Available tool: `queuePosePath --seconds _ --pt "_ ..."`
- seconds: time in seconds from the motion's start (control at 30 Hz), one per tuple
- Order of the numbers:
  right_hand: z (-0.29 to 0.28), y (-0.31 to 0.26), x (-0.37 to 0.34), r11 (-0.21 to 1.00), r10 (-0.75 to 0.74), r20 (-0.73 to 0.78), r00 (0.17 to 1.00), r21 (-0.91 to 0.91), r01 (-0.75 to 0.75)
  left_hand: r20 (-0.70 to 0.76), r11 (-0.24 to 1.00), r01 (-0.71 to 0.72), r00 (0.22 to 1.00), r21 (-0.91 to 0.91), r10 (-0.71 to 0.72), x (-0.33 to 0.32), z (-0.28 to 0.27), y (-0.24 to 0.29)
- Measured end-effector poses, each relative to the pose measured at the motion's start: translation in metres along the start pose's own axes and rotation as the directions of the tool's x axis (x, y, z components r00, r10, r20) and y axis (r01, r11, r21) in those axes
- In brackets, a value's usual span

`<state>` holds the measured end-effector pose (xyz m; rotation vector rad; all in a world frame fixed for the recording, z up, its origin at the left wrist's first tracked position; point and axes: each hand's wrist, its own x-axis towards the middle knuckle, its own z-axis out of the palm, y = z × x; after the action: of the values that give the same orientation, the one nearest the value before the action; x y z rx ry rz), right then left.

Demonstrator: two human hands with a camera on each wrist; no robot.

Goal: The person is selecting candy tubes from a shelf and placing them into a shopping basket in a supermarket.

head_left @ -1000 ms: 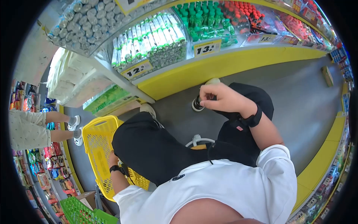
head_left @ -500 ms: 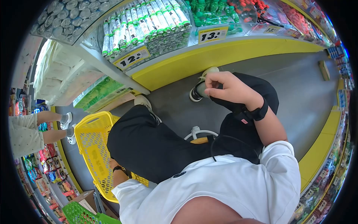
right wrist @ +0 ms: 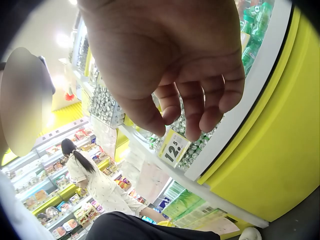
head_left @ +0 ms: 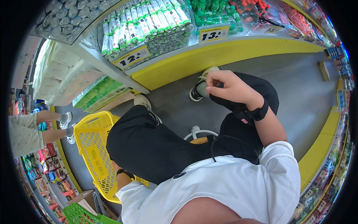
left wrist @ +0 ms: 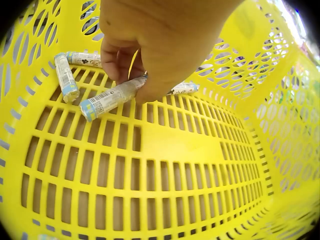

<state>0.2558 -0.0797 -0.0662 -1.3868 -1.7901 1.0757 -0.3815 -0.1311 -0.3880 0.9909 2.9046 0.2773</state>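
Inside a yellow basket [head_left: 91, 145], my left hand [left wrist: 155, 47] pinches a slim wrapped roll [left wrist: 105, 102] with blue ends and a barcode, just over the slotted floor. Two similar rolls, one a white-and-blue roll [left wrist: 66, 80] and the other lying across behind it, rest at the basket's far left corner. Another printed roll [left wrist: 185, 88] shows beyond my hand. In the head view my knee hides most of the left hand. My right hand [head_left: 230, 87] hangs over my right knee, fingers loosely curled and holding nothing.
Ahead is a shelf with bins of green-and-white rolls [head_left: 149, 22] and green bottles [head_left: 212, 18], above a yellow base [head_left: 223, 56]. A person in a patterned outfit [head_left: 24, 134] stands at the left. A green basket [head_left: 82, 214] sits at lower left.
The head view has shifted, so the shelf sits higher and the basket further left. My left hand has slipped further behind the knee. The right hand keeps its loose curl over the right knee.
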Motion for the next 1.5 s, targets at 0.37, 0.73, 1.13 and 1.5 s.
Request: queuePosePath --seconds 0.37,0.73,1.13,1.5 --pt "-0.005 -0.003 -0.006 1.000 -0.016 0.003 1.000 -0.002 0.016 0.266 0.532 0.044 0.898 -0.846 0.350 0.030 -0.090 0.051" --pt "0.003 -0.028 0.004 0.908 -0.360 0.010 0.933 -0.224 0.353 0.110 0.069 0.086 0.738 -0.994 0.665 -0.088 -0.299 0.244" --pt "0.012 -0.082 0.031 0.715 -0.675 0.026 0.737 -0.221 0.663 0.200 0.105 0.382 0.216 -0.918 0.956 -0.211 -0.335 0.359" --pt "0.016 -0.077 0.044 0.721 -0.662 0.068 0.746 -0.211 0.660 0.382 0.282 0.498 0.108 -0.820 0.918 -0.223 -0.316 0.382"
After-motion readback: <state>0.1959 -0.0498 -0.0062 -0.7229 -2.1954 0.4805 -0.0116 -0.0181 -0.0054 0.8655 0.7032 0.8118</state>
